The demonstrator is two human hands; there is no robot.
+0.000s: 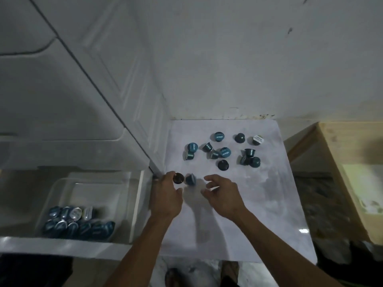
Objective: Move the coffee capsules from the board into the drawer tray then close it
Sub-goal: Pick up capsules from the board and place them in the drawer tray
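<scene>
Left hand (165, 193) pinches a dark capsule (178, 178); right hand's (222, 192) grip is released beside a blue capsule (190, 179). Best: grab w/ right, then drop both into the drawer tray (62, 183).

The board (259, 204) is pale grey-white with a faint cloudy marbling. Most capsules on it (222, 152) are teal-blue, some showing lids with white lettering; one at the far right (258, 139) has a white lid with dark print, and the one nearest the middle (223, 165) looks almost black. A dark brown capsule (178, 178) sits at the left hand (165, 195), a blue one (190, 179) just right of it. The capsules in the tray (78, 223) are teal-blue, a few with silvery lids. The tray (62, 183) is clear, the drawer (62, 245) white, the wall (248, 59) off-white with dark specks. At the right stands a light tan wooden box (342, 146)
</scene>
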